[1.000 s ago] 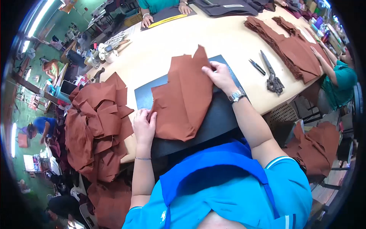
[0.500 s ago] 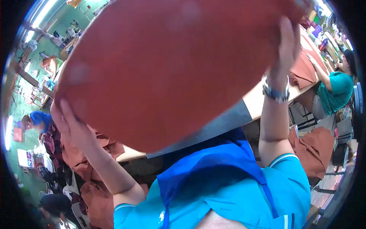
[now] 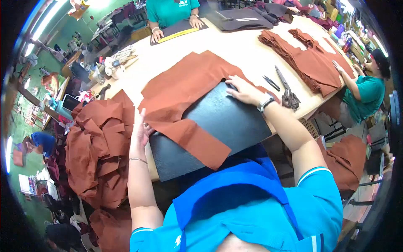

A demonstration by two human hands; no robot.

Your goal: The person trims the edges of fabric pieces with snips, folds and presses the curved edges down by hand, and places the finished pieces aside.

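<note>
A rust-brown leather piece with a curved cut-out lies over a black cutting mat and the pale table. My left hand is at the leather's left edge, fingers stretched out and pointing away from me. My right hand rests at the leather's right part beside the cut-out, with fingers spread over its edge. A small dark patch shows beneath those fingertips; I cannot make out what it is. Right of that hand lie large shears and small black snips.
A heap of brown leather pieces stands to my left, and a stack of brown leather lies at the right. Opposite, a person's hands rest by a yellow ruler. Another person works at right. Dark folded material lies at the back.
The leather piece, raised in both hands and filling the view before, has come down onto the mat and table. Both hands have lowered, and the table behind is visible.
</note>
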